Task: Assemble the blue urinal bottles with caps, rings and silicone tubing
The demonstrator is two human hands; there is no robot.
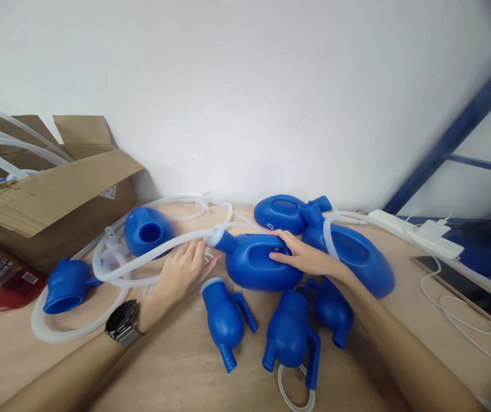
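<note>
A blue plastic bottle lies on its side at the middle of the wooden table. My right hand rests on its top, fingers curled into the handle recess. A clear hose is joined to the bottle's neck on the left. My left hand, a watch on its wrist, lies over this hose just left of the neck, fingers stretched and loosely bent.
Several more blue bottles and blue funnel parts lie around. Loops of clear hose spread to the left. An open cardboard box stands at the left, a power strip with cables and a phone at the right.
</note>
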